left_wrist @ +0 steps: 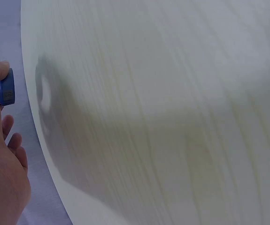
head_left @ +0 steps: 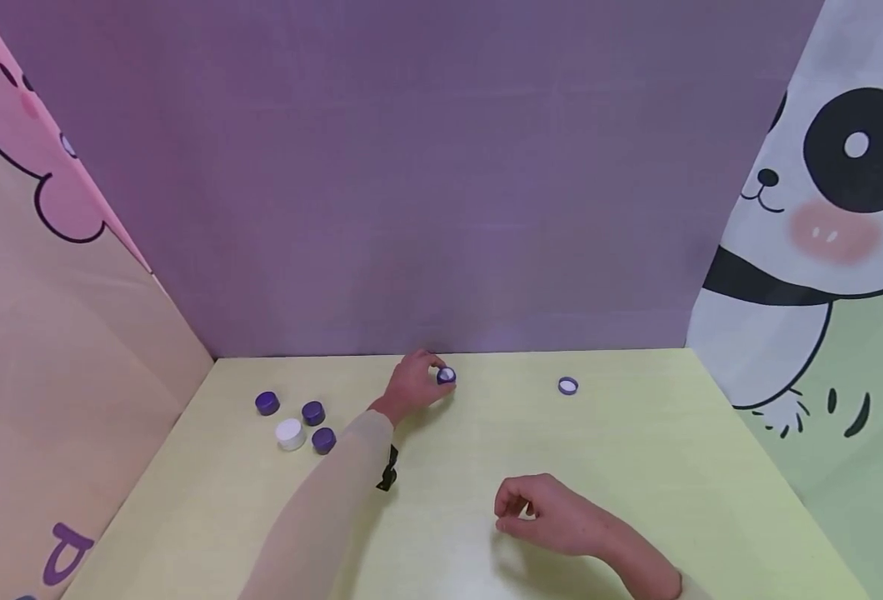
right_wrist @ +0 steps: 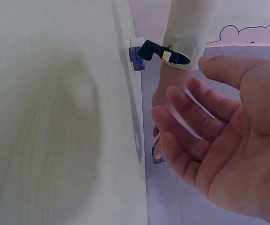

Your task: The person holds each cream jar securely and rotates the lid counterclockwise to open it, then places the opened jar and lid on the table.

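My left hand (head_left: 414, 385) pinches a small purple cap (head_left: 446, 376) between thumb and fingertips, above the far part of the table. The held cap shows a pale inner side in the head view; its ridged blue-purple side (left_wrist: 7, 87) shows at the left edge of the left wrist view. My right hand (head_left: 554, 514) hovers over the near right of the table with loosely bent fingers and nothing in it. In the right wrist view its palm (right_wrist: 238, 154) faces the camera.
Three purple caps, among them one at the far left (head_left: 266, 403), stand left of my left arm around a white cap (head_left: 290, 434). Another purple-rimmed cap (head_left: 568, 386) with a pale middle lies far right on the table (head_left: 426, 533). A purple wall (head_left: 441, 167) borders the table's far edge.
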The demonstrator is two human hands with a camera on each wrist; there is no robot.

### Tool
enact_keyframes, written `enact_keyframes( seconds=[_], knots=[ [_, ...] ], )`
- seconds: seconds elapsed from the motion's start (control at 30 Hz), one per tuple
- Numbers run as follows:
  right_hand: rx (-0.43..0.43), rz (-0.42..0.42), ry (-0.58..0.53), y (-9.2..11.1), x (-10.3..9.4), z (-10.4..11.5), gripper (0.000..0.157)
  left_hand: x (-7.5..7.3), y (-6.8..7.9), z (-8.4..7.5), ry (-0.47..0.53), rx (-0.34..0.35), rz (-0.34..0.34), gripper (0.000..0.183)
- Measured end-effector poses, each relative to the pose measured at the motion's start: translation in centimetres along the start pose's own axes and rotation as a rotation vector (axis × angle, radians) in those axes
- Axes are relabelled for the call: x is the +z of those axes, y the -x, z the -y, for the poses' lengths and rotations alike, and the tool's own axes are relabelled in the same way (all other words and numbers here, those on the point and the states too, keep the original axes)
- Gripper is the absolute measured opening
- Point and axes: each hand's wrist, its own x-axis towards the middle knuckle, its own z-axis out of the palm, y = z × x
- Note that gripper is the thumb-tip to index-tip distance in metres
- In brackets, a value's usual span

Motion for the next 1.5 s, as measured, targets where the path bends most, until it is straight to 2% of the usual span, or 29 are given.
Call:
enact_keyframes(
  seconds=[0.1, 0.3, 0.5, 0.63, 0.8, 1.07, 1.5],
  knots=[
    [0.001, -0.002, -0.008, 0.1, 0.2, -0.1, 0.004, 0.6, -0.1, 0.4, 0.009, 0.002, -0.003, 0.038],
    [0.001, 0.026, -0.026, 0.5, 0.6, -0.6, 0.005, 1.5, 0.1, 1.0, 0.017, -0.010, 0.046, 0.037],
    [-0.011, 0.019, -0.021, 0.7, 0.7, -1.3, 0.006, 1.8, 0.0, 1.1, -0.010, -0.008, 0.028, 0.036],
    [-0.034, 0.021, -0.017, 0.9, 0.9, -1.6, 0.006, 1.9, 0.2, 1.0, -0.025, -0.005, 0.037, 0.036],
    [-0.018, 0.030, -0.038, 1.0, 1.0, -1.4, 0.005, 1.7, 0.5, 0.9, -0.041, -0.019, 0.045, 0.035],
    [0.009, 0.032, -0.063, 0.8, 0.9, -1.3, 0.005, 1.9, 0.1, 0.8, -0.053, -0.030, 0.062, 0.036],
    [-0.020, 0.048, -0.055, 0.8, 0.5, -1.2, 0.005, 1.7, -0.2, 0.5, -0.030, -0.055, 0.054, 0.035]
  ],
)
